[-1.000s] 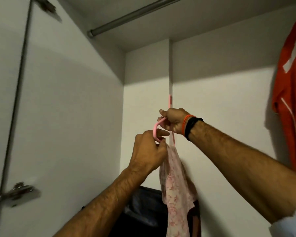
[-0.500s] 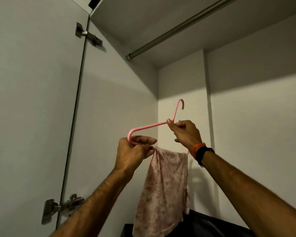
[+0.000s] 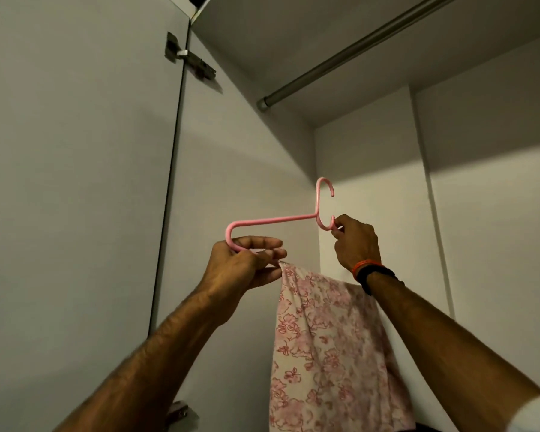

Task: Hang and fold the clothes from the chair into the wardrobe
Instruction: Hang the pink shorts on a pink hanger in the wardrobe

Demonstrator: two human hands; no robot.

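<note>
I see the white wardrobe [image 3: 262, 182] filling the view, its door [image 3: 75, 182] swung open on the left with 2 metal hinges, 1 near the top [image 3: 189, 62] and 1 at the bottom edge. The steel rail [image 3: 349, 54] runs diagonally under the wardrobe's top panel, well above both hands. The floral pink-and-white garment [image 3: 325, 353] hangs folded over the lower bar of the pink hanger [image 3: 278, 219] and drops between my 2 forearms to the bottom of the frame. My left hand [image 3: 243, 266] is clenched around the hanger's left bend, fingers just beside the cloth's upper corner. My right hand [image 3: 357, 241] pinches the hanger at the small loop at the base of its hook, with an orange band and a black band [image 3: 375, 273] on that wrist. The hook stands upright and free, below the rail and apart from it. Against the picture from 0.5 s ago, the hook has turned from leaning to upright, my right hand has shifted from the upper bar to the loop under the hook, and the view has tipped further up and left.
</note>
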